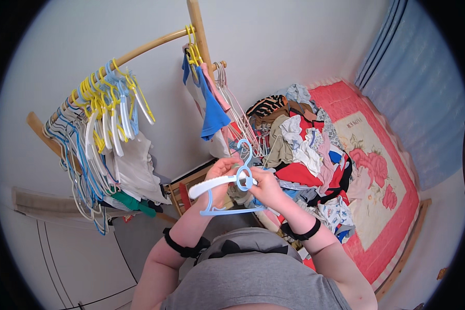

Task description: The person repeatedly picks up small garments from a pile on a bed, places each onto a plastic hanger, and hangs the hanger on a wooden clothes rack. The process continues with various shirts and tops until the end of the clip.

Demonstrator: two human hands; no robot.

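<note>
In front of my chest is a blue-and-white plastic hanger [212, 185], its blue hook pointing up and a blue ring at its neck. My right hand [267, 189] is closed on the hanger just right of the ring. My left hand [219, 173] is behind the white arm, its fingers curled near the neck, closed around the hanger. Part of the left fingers is hidden by the hanger. No garment shows on this hanger. Beyond my hands, to the right, a large heap of mixed clothes [299, 168] lies on a bed.
A wooden rack [155, 40] on the left bears several yellow, blue and white hangers [95, 121]. Blue and pink garments [212, 111] hang at its right end. The bed has a pink flowered cover [364, 232]; a blue curtain [421, 88] hangs at far right.
</note>
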